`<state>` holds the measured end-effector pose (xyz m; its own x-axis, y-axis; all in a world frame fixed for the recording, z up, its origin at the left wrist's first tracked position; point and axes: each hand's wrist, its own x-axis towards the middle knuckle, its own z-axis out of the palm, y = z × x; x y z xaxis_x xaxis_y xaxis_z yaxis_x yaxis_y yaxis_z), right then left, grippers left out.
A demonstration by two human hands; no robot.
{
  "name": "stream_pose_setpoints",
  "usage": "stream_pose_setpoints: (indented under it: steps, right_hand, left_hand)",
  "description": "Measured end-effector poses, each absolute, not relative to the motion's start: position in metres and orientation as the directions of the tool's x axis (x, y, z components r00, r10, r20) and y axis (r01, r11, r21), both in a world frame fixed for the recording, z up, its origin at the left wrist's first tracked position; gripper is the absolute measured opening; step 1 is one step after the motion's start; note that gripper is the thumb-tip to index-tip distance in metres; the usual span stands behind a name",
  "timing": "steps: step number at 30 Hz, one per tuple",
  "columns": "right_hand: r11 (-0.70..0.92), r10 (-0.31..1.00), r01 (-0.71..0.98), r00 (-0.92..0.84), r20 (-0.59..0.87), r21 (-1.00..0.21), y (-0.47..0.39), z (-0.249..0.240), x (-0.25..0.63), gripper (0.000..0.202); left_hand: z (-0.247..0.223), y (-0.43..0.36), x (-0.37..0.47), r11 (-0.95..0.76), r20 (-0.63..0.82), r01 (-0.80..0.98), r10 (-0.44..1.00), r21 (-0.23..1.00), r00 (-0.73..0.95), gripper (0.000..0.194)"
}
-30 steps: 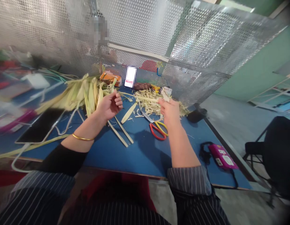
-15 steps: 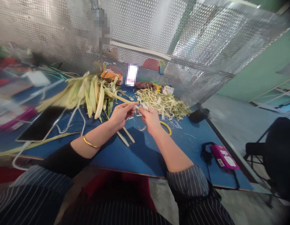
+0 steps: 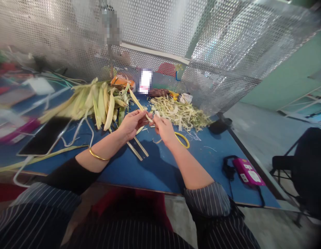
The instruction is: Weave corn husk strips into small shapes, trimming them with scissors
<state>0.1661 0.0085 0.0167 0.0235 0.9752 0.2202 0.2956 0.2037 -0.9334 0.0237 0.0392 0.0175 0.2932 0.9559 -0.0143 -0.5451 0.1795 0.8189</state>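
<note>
Over the middle of the table, my left hand [image 3: 134, 123] pinches a long pale corn husk strip [image 3: 136, 99], which slants up and away from the fingers. Close by on the right, my right hand [image 3: 163, 128] is closed at the lower end of that strip. Something small and pale shows at its fingertips, too small to make out. Beneath my left hand two narrow husk strips [image 3: 136, 150] lie side by side. A heap of whole corn husks [image 3: 98, 107] is behind to the left, and a pile of shredded husk [image 3: 182, 112] lies behind my right hand.
A yellow ring [image 3: 185, 140] rests right of my right hand. Further right are a black cup [image 3: 220, 126] and a magenta box [image 3: 248, 172] with a cable. At left lies a dark-screened tablet [image 3: 45, 136] with a white cable. A perforated screen [image 3: 160, 27] stands behind.
The husk strip has swung to a steeper slant, its far end now higher. My left hand has turned slightly, and my hands are a little further apart at the fingertips.
</note>
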Motion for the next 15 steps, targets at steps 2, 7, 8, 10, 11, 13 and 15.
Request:
stream_pose_setpoints:
  steps: [2,7,8,10,11,13,15]
  right_hand:
    - [0.299,0.91,0.466,0.123,0.396,-0.833,0.009,0.021,0.173,0.043]
    - [0.31,0.659,0.823,0.175,0.731,-0.476,0.007,0.039,0.194,0.034]
    - [0.296,0.64,0.845,0.171,0.749,-0.446,0.007,0.041,0.197,0.033]
    - [0.264,0.614,0.857,0.204,0.763,-0.442,0.007,0.042,0.2,0.029]
    - [0.251,0.599,0.854,0.234,0.766,-0.456,0.008,0.041,0.2,0.027]
    - [0.255,0.576,0.837,0.27,0.771,-0.484,0.009,0.036,0.197,0.024]
    - [0.311,0.569,0.822,0.241,0.786,-0.477,0.008,0.028,0.191,0.023]
  left_hand:
    - [0.019,0.039,0.024,0.192,-0.032,-0.532,0.955,0.824,0.295,0.011]
    - [0.02,0.035,0.026,0.236,-0.094,-0.47,0.948,0.85,0.305,0.008]
    - [0.019,0.035,0.027,0.251,-0.11,-0.458,0.944,0.853,0.312,0.008]
    - [0.018,0.033,0.028,0.275,-0.124,-0.448,0.933,0.85,0.337,0.007]
    - [0.017,0.033,0.028,0.284,-0.125,-0.448,0.927,0.848,0.353,0.007]
    - [0.016,0.031,0.029,0.306,-0.129,-0.447,0.914,0.84,0.384,0.006]
    - [0.016,0.029,0.031,0.338,-0.143,-0.449,0.9,0.827,0.413,0.006]
